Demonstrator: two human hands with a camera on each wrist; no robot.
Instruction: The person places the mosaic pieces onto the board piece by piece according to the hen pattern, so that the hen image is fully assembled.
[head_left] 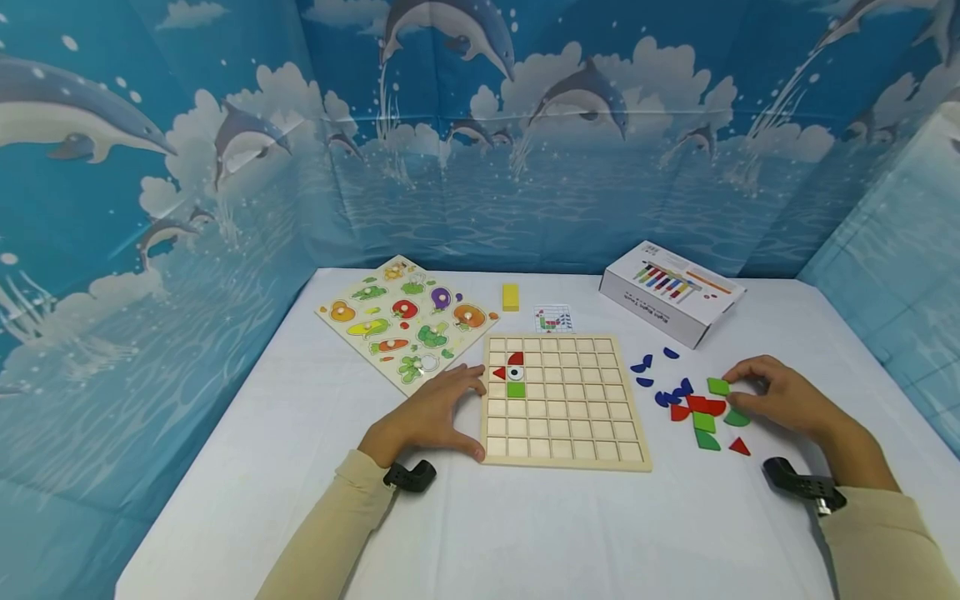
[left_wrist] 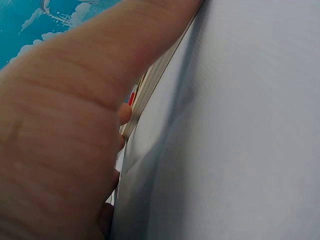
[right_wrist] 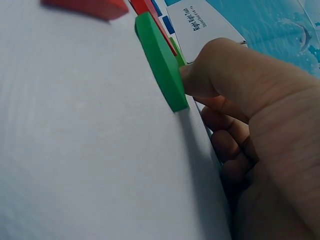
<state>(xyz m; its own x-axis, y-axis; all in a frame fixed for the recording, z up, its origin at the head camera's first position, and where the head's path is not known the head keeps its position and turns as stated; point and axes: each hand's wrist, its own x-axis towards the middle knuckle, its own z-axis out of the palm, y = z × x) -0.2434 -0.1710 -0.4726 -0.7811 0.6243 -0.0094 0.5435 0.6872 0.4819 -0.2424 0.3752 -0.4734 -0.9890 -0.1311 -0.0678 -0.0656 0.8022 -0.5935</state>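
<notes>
A wooden grid board point(head_left: 570, 408) lies in the middle of the table. On its upper left squares sit a red quarter-round piece point(head_left: 516, 358), a red triangle point(head_left: 499, 373), an eye piece point(head_left: 515, 373) and a green square point(head_left: 516, 390). My left hand point(head_left: 435, 414) is spread along the board's left edge, thumb near the front corner and fingertips farther back. To the right of the board, my right hand point(head_left: 787, 398) pinches a light green square point(head_left: 717, 387) between thumb and index finger. Close below that thumb lies a darker green curved piece point(right_wrist: 162, 65).
Red pieces point(head_left: 705, 405), another green square point(head_left: 703, 422), a red triangle point(head_left: 739, 447) and several blue half-rounds point(head_left: 671, 353) lie right of the board. Behind are a white box point(head_left: 671, 292), a pattern card point(head_left: 553, 319), a yellow block point(head_left: 511, 297) and a vegetable puzzle board point(head_left: 405, 321).
</notes>
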